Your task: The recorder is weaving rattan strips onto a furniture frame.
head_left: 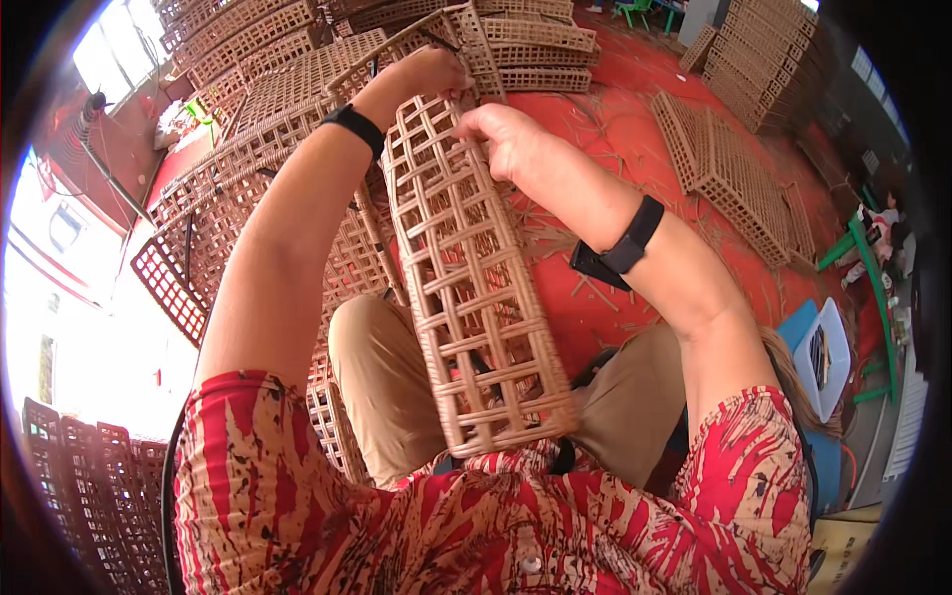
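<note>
Woven panel (pixel 466 288): tan open-grid wicker, long and narrow, standing tilted on the person's lap, near end resting between the thighs against the red patterned shirt (pixel 476 526), far end up and away. Left hand (pixel 426 74) at the panel's top left corner, fingers curled shut around the edge strands; black band (pixel 354 126) on that wrist. Right hand (pixel 508 139) on the top right edge, fingers bent and pinched onto the weave, thumb side toward the panel; exact strand under the fingertips not resolvable. Black wristband (pixel 633 235) on the right forearm. Both hands touching the panel, close together at the same end. Khaki trousers (pixel 382 387) under the panel. Floor (pixel 625 129) is red, littered with loose straw bits. Behind the left arm, a heap of similar wicker grids (pixel 268 109) leaning and overlapping; one darker red grid (pixel 169 288) at the left. More flat panels stacked beyond the hands (pixel 535 45). On the right, a slanted pile of grids (pixel 734 169) and a taller stack (pixel 769 59) further back. White box (pixel 825 357) on a blue seat at right edge, green frame (pixel 858 248) beside it.
</note>
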A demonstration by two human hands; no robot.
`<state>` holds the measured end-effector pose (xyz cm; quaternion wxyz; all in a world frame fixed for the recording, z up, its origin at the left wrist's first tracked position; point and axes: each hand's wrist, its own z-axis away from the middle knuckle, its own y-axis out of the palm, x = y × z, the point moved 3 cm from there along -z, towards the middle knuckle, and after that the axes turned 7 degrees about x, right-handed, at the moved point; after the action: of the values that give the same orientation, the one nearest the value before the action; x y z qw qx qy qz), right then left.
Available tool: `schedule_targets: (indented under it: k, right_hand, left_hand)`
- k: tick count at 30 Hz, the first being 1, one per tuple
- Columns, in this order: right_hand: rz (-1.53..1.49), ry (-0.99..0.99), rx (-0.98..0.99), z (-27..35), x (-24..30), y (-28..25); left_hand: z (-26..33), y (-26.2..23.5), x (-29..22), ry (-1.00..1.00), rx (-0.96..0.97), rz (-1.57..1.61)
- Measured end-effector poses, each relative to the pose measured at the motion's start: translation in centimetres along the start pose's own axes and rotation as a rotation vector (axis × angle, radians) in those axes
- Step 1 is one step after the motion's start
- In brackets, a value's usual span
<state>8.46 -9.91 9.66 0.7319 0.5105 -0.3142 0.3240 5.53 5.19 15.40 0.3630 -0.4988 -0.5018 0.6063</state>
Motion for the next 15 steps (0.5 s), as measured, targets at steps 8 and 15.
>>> schedule_targets:
  k: [8, 15]
  right_hand:
    - [-0.17, -0.179, -0.106, 4.9, -0.4, -3.0]
    - [-0.077, -0.107, -0.011, 5.6, -1.0, -9.6]
  left_hand:
    - [-2.5, 2.8, -6.0, -0.035, 0.19, 0.126]
    - [-9.6, 4.8, -6.1, 0.344, 0.221, -0.368]
